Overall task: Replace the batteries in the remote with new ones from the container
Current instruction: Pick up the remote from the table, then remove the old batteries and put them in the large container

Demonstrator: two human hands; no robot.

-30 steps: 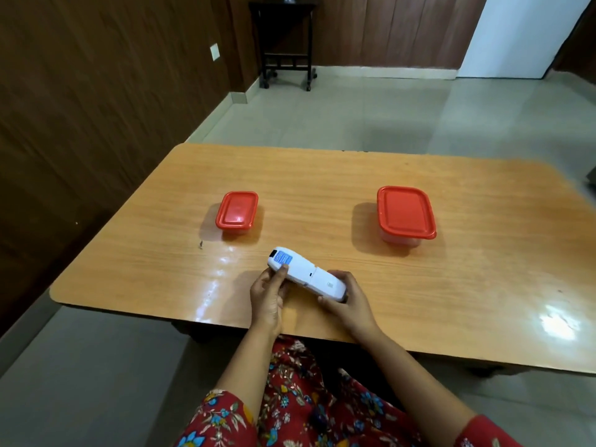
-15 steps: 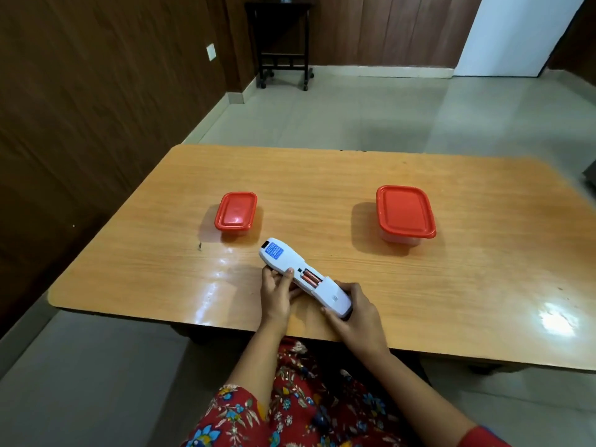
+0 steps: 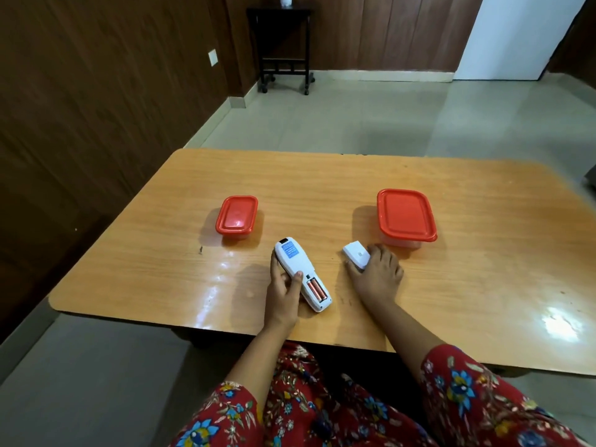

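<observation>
A white remote [image 3: 298, 269] lies face down near the table's front edge, a blue label at its far end. Its battery bay is uncovered and shows copper-coloured batteries [image 3: 315, 289]. My left hand [image 3: 283, 293] grips the remote from its left side, thumb on its back. The white battery cover [image 3: 355, 254] rests on the table to the right, under the fingertips of my right hand [image 3: 375, 271]. A small red-lidded container [image 3: 237, 215] stands behind the remote, and a larger red-lidded container [image 3: 406, 217] sits just beyond my right hand. Both lids are on.
The wooden table [image 3: 322, 188] has rounded corners and glossy glare patches at the right. A dark wood wall runs along the left. A small black stand [image 3: 283, 50] is across the tiled floor.
The cover slid off the remote, exposing the batteries. My right hand carried the cover away to the right and set it down near the larger container. My left hand kept hold of the remote.
</observation>
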